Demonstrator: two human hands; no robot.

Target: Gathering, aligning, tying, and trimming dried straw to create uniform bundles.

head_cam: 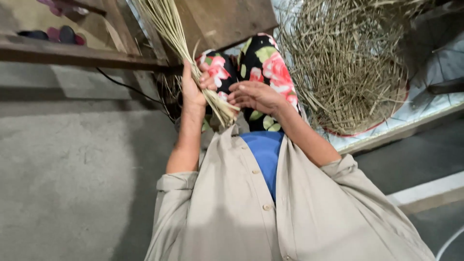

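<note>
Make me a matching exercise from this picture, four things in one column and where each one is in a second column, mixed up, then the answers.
1. bundle of stalks
2. loose pile of stalks
3. right hand
4. wooden beam

A. heaped at the person's right
B. gripped in the left hand
C. along the upper left, above the concrete
D. at the bundle's cut end

Pairs: 1-B, 2-A, 3-D, 4-C

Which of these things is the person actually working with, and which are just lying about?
In use:
- bundle of pale stalks, gripped by the left hand
- right hand, at the bundle's lower end
- heap of loose stalks, close by on the right

Lying about:
- wooden bench
- black cable
- sandals
</note>
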